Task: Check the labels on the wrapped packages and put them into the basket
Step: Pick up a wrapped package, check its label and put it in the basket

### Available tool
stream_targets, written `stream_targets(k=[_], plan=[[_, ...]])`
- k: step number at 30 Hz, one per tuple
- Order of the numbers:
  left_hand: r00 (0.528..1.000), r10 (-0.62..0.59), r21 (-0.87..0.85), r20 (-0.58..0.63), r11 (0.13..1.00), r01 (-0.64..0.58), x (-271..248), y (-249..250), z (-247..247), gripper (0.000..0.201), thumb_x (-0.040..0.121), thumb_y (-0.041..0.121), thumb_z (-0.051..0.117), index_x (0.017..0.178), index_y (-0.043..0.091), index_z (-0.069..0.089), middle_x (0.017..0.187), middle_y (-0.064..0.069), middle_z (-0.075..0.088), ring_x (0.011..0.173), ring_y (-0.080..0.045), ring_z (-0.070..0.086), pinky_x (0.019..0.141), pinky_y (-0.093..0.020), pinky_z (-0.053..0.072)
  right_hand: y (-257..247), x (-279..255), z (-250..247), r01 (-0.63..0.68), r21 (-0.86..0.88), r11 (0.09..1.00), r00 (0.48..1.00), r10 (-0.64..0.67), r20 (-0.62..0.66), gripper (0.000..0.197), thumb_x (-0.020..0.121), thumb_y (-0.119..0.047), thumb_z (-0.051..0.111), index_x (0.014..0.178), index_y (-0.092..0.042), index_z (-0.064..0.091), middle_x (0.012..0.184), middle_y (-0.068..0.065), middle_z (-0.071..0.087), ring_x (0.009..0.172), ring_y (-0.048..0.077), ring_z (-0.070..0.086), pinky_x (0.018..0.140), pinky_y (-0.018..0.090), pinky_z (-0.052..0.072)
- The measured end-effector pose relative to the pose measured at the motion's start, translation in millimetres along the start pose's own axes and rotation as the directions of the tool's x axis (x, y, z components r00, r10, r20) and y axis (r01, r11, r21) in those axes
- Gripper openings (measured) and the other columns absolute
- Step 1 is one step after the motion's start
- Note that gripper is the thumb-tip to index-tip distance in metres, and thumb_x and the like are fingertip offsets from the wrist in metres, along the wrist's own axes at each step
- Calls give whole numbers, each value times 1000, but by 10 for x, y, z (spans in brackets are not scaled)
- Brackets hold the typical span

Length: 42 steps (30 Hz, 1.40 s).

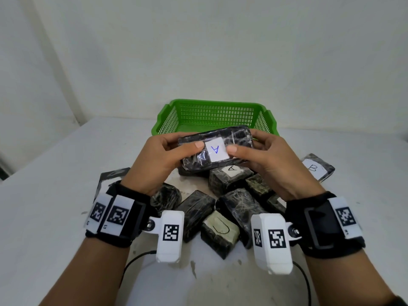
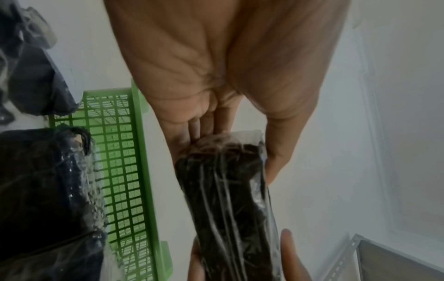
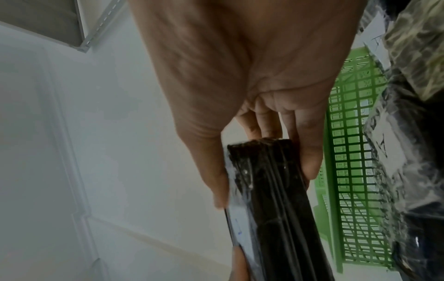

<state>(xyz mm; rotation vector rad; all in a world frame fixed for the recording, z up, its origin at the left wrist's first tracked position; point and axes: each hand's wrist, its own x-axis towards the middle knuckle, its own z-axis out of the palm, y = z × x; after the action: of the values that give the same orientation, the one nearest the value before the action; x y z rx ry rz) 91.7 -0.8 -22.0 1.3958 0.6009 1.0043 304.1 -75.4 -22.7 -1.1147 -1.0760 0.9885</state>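
Note:
A black plastic-wrapped package (image 1: 215,149) with a white label marked "A" (image 1: 217,150) is held up over the pile, in front of the green basket (image 1: 217,115). My left hand (image 1: 164,154) grips its left end, thumb lying beside the label. My right hand (image 1: 268,159) grips its right end, thumb on the label's other side. The left wrist view shows the package (image 2: 228,205) edge-on between thumb and fingers, with the basket (image 2: 134,171) behind. In the right wrist view the package (image 3: 271,199) is pinched the same way beside the basket (image 3: 353,171).
Several more wrapped packages (image 1: 229,208) lie heaped on the white table (image 1: 55,173) under my hands. One (image 1: 318,167) at the right shows a "B" label, another (image 1: 229,176) an "A". The basket looks empty. A black cable (image 1: 132,268) runs near the front edge.

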Motion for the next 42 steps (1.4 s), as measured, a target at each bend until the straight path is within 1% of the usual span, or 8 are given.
stream_targets(k=[4, 9, 13, 19, 24, 32, 35, 42], plan=[[999, -9, 32, 36, 999, 8, -15, 20, 16, 47, 69, 22, 80, 112, 5, 72, 113, -18, 73, 108, -37, 68, 100, -54, 49, -37, -15, -33, 46, 51, 998, 997, -43, -63, 61, 61, -24, 87, 117, -12, 68, 104, 7, 80, 94, 20, 76, 87, 35, 60], [999, 0, 118, 40, 993, -4, -17, 38, -17, 46, 64, 22, 81, 109, 15, 75, 110, -13, 75, 103, -32, 70, 101, -58, 48, -80, -28, -4, 127, 24, 992, 990, -125, -67, 62, 61, -26, 87, 120, -14, 72, 106, 9, 80, 98, 22, 77, 87, 33, 58], [996, 29, 180, 81, 983, -44, -23, 67, -46, 51, 66, 21, 81, 116, 19, 71, 117, -7, 73, 112, -34, 66, 102, -62, 45, -153, -43, 20, 187, 183, 965, 982, -177, -69, 44, 87, -21, 78, 124, -1, 66, 101, 6, 76, 88, 13, 71, 76, 21, 57], [991, 80, 263, 103, 959, -105, -18, 60, -57, 57, 75, 4, 81, 125, 26, 66, 122, 2, 71, 117, -20, 64, 105, -48, 48, -160, -57, 28, 82, 166, 983, 993, -96, 72, 35, 94, -27, 66, 122, -6, 71, 116, 10, 76, 106, 21, 73, 89, 25, 58], [990, 108, 224, 90, 966, -126, -5, 30, -24, 61, 73, -9, 77, 126, 17, 63, 125, -1, 68, 121, -19, 61, 105, -48, 49, -87, -89, 96, -104, 54, 993, 957, 85, 276, 58, 61, -67, 86, 104, -28, 83, 122, 12, 76, 116, 26, 70, 103, 34, 56], [967, -46, 67, 249, 997, 30, -32, 39, -22, 111, 59, 54, 88, 148, 9, 38, 144, -7, 54, 130, -24, 55, 111, -45, 41, 8, -7, 179, 29, 9, 1000, 993, -30, 112, 76, 59, -39, 87, 126, -8, 69, 121, 8, 77, 116, 23, 72, 110, 43, 51], [981, -52, 83, 185, 996, 37, -17, 27, 43, 103, 61, 50, 88, 143, 6, 44, 134, -10, 62, 126, -28, 59, 112, -53, 39, 38, -12, 196, 40, -44, 998, 993, -35, 112, 89, 60, -41, 89, 137, -7, 60, 123, 4, 76, 118, 20, 71, 113, 45, 49], [977, -70, 52, 200, 997, 61, -49, 62, 57, 99, 64, 46, 88, 143, 6, 44, 138, -13, 59, 128, -31, 57, 111, -55, 38, 11, -47, 243, 22, -13, 1000, 989, -20, 147, 60, 73, -45, 79, 122, -11, 73, 122, 9, 76, 119, 27, 71, 114, 50, 46]])
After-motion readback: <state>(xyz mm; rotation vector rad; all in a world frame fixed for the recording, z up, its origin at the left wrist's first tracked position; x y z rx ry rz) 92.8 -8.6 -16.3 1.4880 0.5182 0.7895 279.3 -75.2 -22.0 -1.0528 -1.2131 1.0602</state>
